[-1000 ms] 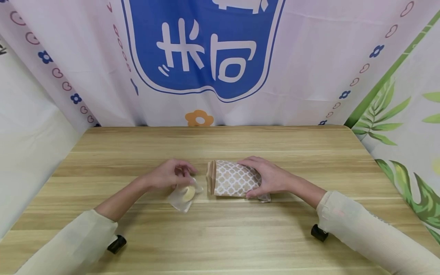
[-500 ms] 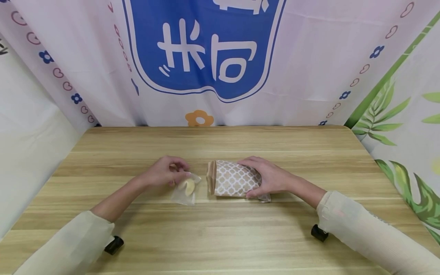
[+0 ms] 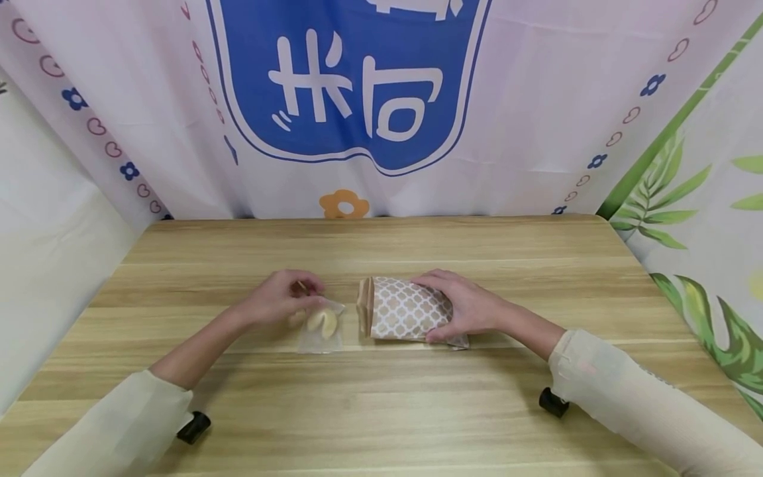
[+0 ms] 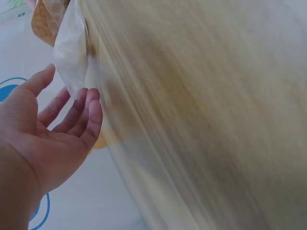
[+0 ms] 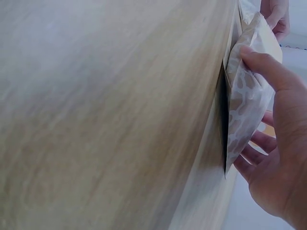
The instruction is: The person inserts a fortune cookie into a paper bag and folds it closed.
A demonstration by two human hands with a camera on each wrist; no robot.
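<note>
In the head view, a clear packet with a pale cookie inside lies on the table, left of a brown bag with a white lattice print. A small gap parts the two; the bag's plain brown end faces the packet. The left hand is bent over the packet's upper corner, its thumb at the film; whether it touches cannot be told from here. The right hand grips the other end of the bag, thumb at the near edge, fingers at the far one. Both arms wear pale sleeves, and a printed curtain hangs behind the table.

In the left wrist view, the left hand's fingers are loosely bent with the thumb well apart from them; the packet is right at the fingertips, the bag beyond it.

In the right wrist view, the right thumb presses on the bag's printed face while the fingers hold it from the other side. Part of the left hand shows past the bag.
</note>
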